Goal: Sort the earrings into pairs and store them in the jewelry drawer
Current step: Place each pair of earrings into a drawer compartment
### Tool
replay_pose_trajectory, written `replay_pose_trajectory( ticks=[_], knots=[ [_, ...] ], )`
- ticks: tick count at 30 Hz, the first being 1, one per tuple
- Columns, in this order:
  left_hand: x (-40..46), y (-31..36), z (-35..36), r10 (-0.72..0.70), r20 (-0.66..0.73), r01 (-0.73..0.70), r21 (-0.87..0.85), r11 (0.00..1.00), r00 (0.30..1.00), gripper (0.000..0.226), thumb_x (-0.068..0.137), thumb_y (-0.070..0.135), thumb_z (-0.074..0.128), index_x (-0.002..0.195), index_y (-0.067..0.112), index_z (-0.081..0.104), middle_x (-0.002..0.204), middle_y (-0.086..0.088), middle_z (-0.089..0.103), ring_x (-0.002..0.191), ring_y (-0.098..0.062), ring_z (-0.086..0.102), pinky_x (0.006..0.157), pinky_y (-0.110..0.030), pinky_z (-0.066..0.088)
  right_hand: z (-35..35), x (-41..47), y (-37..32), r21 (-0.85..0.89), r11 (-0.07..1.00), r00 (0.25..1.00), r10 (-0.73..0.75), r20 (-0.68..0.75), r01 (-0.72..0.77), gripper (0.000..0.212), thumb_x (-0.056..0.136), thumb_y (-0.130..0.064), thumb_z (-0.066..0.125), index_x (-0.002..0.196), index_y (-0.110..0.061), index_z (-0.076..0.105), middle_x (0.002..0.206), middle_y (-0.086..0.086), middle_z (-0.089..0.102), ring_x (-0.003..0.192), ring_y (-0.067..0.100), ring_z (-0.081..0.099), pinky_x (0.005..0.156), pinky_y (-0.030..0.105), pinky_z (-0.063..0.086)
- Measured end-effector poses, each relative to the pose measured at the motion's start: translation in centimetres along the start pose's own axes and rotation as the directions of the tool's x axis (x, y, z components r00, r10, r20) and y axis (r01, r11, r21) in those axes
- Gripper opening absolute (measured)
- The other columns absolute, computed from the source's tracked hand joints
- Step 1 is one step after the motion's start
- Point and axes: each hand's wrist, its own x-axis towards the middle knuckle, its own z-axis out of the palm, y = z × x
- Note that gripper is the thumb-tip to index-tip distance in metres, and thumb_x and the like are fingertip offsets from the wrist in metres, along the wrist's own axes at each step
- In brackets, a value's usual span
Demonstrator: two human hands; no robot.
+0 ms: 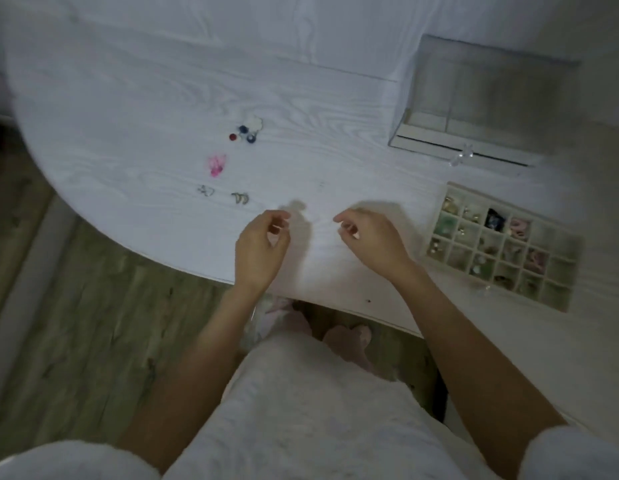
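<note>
Both hands hover over the table (134,109), left (261,242) and right (372,237) fingers loosely curled, holding nothing visible.

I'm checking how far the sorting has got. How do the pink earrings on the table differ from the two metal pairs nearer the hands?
The pink earrings are bright pink and lie as one close cluster; the metal pairs are dull and pale, set as two separate little groups side by side. The pink earrings lie farther from the left hand; the metal pairs lie nearer it. All rest loose on the white table, outside the compartment tray.
</note>
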Motion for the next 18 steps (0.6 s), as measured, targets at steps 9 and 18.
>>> replay_pose_trajectory(
  ticks=[9,18],
  knots=[
    [6.0,-7.6,-6.5,0.021,0.096,-0.049,0.300,0.953,0.995,0.043,0.083,0.013,0.063,0.125,0.010,0.053,0.122,-0.015,0.055,0.108,-0.032,0.049,0.092,-0.035,0.038,9.6,8.7,-9.7,0.070,0.998,1.000,0.000,-0.019,0.001,0.042,0.080,-0.011,0.066,0.120,-0.006,0.055,0.120,0.013,0.050,0.108,0.028,0.051,0.090,0.040,0.047],
    [9.1,-8.0,-5.4,0.135,0.168,-0.169,0.207,0.964,0.976,0.016,0.083,0.005,0.060,0.097,0.003,0.068,0.097,-0.016,0.062,0.085,-0.029,0.059,0.071,-0.028,0.040,10.5,10.3,-10.2,-0.086,0.993,0.986,-0.095,-0.136,0.084,0.017,0.080,-0.009,0.064,0.097,-0.005,0.066,0.099,0.014,0.059,0.092,0.029,0.054,0.069,0.037,0.048]
  ],
)
